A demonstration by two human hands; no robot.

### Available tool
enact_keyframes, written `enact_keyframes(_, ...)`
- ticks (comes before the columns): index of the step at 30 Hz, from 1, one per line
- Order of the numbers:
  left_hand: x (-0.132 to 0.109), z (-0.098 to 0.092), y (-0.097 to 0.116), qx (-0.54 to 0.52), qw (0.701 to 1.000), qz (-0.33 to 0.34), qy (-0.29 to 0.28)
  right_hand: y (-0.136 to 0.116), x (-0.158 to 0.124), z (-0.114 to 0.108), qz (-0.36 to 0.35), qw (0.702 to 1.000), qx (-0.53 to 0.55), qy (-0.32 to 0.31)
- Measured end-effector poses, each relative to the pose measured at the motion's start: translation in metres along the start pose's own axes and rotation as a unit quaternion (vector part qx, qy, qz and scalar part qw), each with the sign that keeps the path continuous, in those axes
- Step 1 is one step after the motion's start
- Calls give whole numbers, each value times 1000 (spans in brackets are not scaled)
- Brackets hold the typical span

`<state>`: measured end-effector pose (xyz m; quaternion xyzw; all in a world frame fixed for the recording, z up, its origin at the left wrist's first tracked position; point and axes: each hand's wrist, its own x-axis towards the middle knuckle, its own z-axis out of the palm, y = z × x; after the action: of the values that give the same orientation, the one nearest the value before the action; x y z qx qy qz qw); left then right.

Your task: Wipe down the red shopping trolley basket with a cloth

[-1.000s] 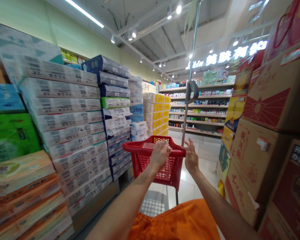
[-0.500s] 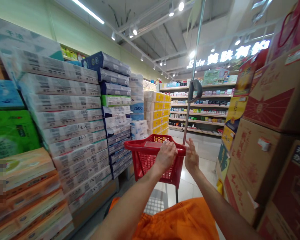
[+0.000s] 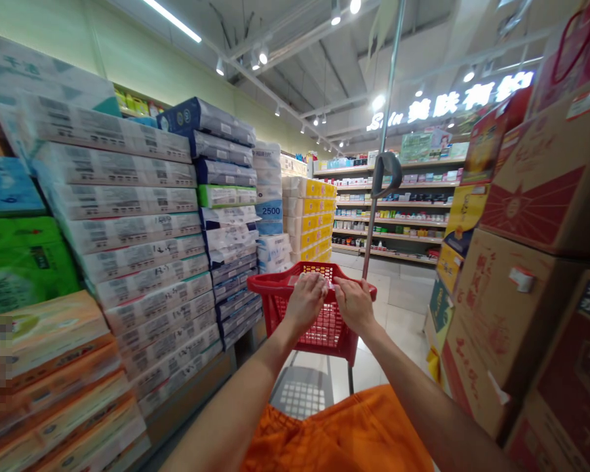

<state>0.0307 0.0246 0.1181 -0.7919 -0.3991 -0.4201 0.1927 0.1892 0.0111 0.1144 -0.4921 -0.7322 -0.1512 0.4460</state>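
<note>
Tissue packs (image 3: 142,216): stacked at 9 o'clock. Red basket (image 3: 280,305): 12 o'clock, low, on the aisle floor. Left hand (image 3: 305,303) and right hand (image 3: 354,303): side by side, both closed over its near rim. Handle pole (image 3: 379,177): rising at 1 o'clock. Cartons (image 3: 531,262): 3 o'clock. Handling: steer centrally, keeping both grips level.

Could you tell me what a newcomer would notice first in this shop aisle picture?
The eye lands on the red shopping basket at centre, with the left hand and right hand side by side on its near rim. To the left rise tall stacks of tissue packs; on the right, brown cardboard boxes crowd in. A glowing white sign hangs over the far shelves.
</note>
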Motion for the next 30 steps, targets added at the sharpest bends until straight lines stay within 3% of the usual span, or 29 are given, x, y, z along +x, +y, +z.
enact_keyframes(3,-6,-5,-17,3,1000,10,-3,-4,0,4,-1,1000,-3,-24)
enact_keyframes(6,-20,-23,-61,45,994,-98,30,1,-4,6,0,1000,14,-16)
enact_keyframes(8,-25,-30,-78,69,984,-153,51,3,-5,7,3,1000,26,-6)
enact_keyframes(10,-23,-26,-71,62,987,-139,43,3,-5,8,0,1000,30,5)
enact_keyframes(13,-10,-13,-37,21,999,-47,18,2,-5,8,-8,999,30,13)
enact_keyframes(15,-4,-9,-26,0,1000,-4,6,2,-5,7,-12,999,34,14)
enact_keyframes(17,-5,-14,-37,-1,1000,-8,2,2,-6,6,-17,999,42,12)
enact_keyframes(20,-15,-25,-78,51,991,-113,48,1,-7,8,-22,998,57,14)
enact_keyframes(22,-17,-25,-93,67,985,-147,65,-2,-6,12,-21,997,64,21)
enact_keyframes(24,-14,-19,-85,54,988,-134,61,-5,-5,16,-18,997,66,30)
enact_keyframes(28,-6,-8,-51,0,999,-27,30,-9,-3,17,-23,998,60,27)
enact_keyframes(30,-8,-13,-62,-3,999,-22,26,-8,-3,17,-27,998,58,21)
